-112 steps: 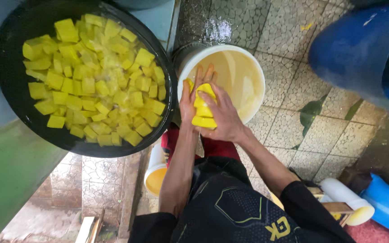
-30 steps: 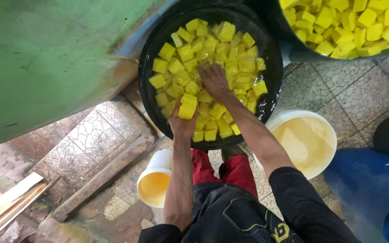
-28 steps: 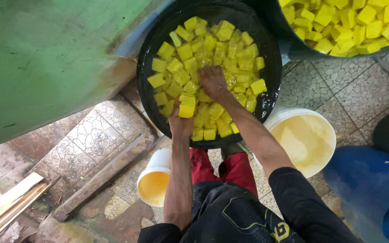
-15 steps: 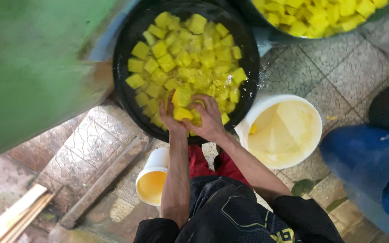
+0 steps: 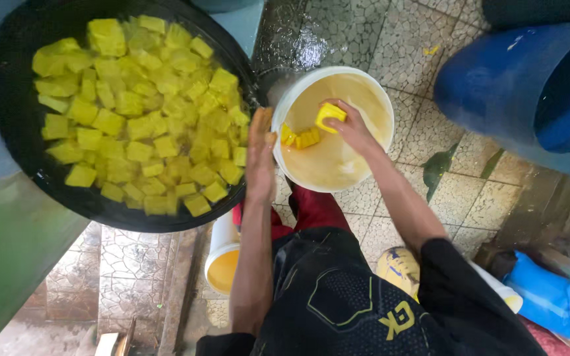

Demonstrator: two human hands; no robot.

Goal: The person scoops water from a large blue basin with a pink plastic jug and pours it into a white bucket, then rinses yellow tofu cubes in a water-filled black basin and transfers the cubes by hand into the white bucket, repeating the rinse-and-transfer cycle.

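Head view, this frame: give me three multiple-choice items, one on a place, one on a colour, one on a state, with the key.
1. Where is the right hand?
A. over the white bucket
B. in the black basin
C. on the blue barrel

2. What colour are the cubes in the basin?
A. red
B. yellow
C. white

3. The left hand is:
A. gripping a knife
B. open, holding nothing
C. inside the barrel

Key: A, it holds a yellow cube above the bucket's liquid; B, all yellow; B, fingers flat beside the bucket rim.
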